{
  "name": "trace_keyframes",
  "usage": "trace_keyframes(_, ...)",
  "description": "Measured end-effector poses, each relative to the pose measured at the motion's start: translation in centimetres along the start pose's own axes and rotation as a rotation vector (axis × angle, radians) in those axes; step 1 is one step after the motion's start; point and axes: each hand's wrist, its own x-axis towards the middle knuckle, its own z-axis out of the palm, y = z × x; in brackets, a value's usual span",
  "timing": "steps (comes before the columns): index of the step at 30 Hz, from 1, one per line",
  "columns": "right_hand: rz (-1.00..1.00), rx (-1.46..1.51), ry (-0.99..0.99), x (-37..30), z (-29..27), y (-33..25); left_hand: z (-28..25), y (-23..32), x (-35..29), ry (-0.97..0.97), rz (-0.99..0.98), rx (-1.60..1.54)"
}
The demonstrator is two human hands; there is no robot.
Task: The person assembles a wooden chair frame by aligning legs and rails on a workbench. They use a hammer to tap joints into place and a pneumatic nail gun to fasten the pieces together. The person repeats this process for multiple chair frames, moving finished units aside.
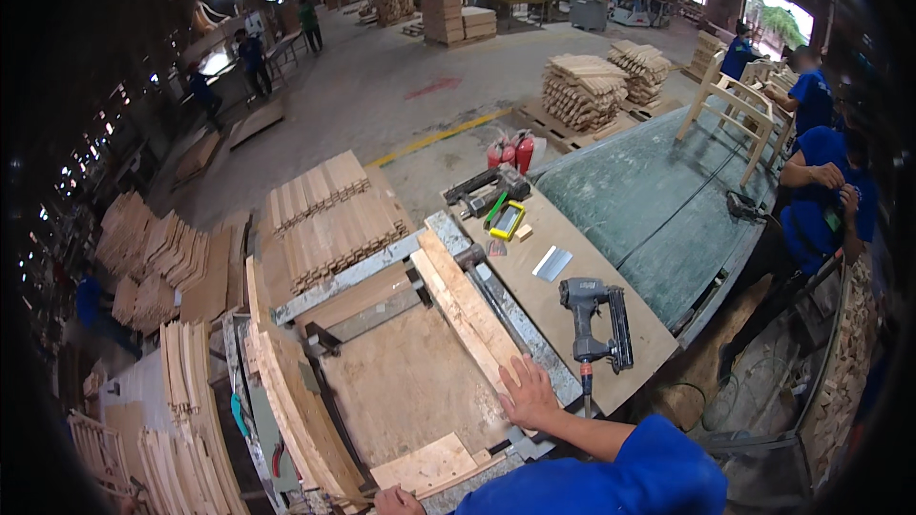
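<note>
My right hand (528,395) lies with fingers spread on the near end of a long pale wooden rail (463,298), which sits along the right side of a metal jig frame (348,271). At the lower edge, my left hand (399,502) is partly cut off, close to the near ends of curved wooden rails (298,410) and a short flat board (425,463); its fingers are mostly hidden. A black nail gun (593,322) with a hose fitting rests on the brown board (641,322) to the right of my right hand.
A second nail gun (485,193), a yellow-edged tool (508,219) and a grey-white flat plate (551,263) lie farther up. Stacked slats (329,210) stand ahead. Red fire extinguishers (515,151) are beyond. Co-workers (822,181) stand right, beside a green table (658,186) with a chair frame (735,100).
</note>
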Motion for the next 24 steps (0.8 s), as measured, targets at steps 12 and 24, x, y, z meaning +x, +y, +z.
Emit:
trace_keyframes(12,0.052,-0.002,-0.030,-0.3,0.9,0.2,0.8,-1.2,-0.9,-0.050,-0.039,0.051)
trace_keyframes(24,0.043,-0.004,-0.030,-0.2,0.6,-0.1,0.0,0.1,-0.2,-0.059,-0.077,0.035)
